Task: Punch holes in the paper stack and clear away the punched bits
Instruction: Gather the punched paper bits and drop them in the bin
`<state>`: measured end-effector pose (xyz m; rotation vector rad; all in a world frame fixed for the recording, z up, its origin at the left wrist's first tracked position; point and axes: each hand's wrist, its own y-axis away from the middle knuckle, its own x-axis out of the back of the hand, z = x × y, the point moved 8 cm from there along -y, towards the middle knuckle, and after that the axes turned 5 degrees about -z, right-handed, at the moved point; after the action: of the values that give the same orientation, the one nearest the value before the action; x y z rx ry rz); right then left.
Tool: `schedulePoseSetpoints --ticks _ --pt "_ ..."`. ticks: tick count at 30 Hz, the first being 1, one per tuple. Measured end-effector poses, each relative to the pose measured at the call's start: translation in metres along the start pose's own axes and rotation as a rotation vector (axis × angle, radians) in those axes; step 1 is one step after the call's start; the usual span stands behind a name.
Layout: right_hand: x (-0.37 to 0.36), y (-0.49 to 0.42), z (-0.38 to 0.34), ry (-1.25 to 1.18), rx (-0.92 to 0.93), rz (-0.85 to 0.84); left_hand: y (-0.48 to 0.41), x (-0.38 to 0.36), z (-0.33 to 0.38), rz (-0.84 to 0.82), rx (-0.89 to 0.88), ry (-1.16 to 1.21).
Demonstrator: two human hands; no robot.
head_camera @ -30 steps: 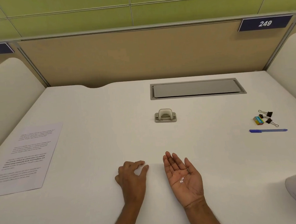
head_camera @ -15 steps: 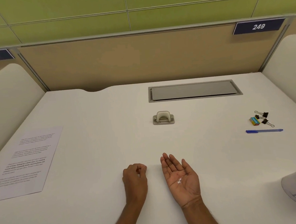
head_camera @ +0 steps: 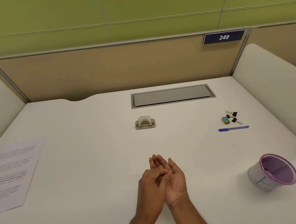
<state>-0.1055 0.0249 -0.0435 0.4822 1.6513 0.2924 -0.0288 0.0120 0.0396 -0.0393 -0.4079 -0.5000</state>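
The right hand (head_camera: 174,182) lies palm up and released on the near middle of the worktop (head_camera: 94,149). The left hand (head_camera: 150,187) is curled, its fingertips in that palm beside a white punched bit (head_camera: 168,180); whether it pinches anything I cannot tell. The paper stack (head_camera: 14,173) lies well to the left of both hands, its long axis near to far. The hole punch (head_camera: 145,123) sits farther back, its long axis left to right and its mouth facing near. A purple-rimmed bin (head_camera: 273,172) is at the right.

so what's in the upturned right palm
A small white paper bit shows in the palm of the right hand. The left hand lies over the rest, so any other bits are hidden.
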Motion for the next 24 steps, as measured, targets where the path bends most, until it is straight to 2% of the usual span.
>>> schedulePoseSetpoints --ticks 5,7,10,16,20,24 --pt "-0.012 0.015 -0.008 -0.033 0.0 0.042 -0.004 -0.007 0.017 0.012 -0.059 0.011" --pt "-0.006 0.047 -0.064 -0.033 0.105 0.002 0.002 -0.057 0.063 -0.101 -0.141 -0.014" --pt "-0.016 0.055 -0.072 -0.057 0.103 0.039 0.001 -0.058 0.079 -0.108 -0.209 0.01" --pt "-0.016 0.115 -0.181 -0.047 0.382 0.03 0.008 -0.105 0.136 -0.089 -0.444 -0.08" --pt "-0.001 0.157 -0.253 0.001 0.57 0.105 -0.001 -0.131 0.124 -0.05 -0.387 -0.14" --pt "0.017 0.182 -0.306 0.209 0.705 0.195 -0.011 -0.149 0.091 -0.039 -0.287 -0.253"
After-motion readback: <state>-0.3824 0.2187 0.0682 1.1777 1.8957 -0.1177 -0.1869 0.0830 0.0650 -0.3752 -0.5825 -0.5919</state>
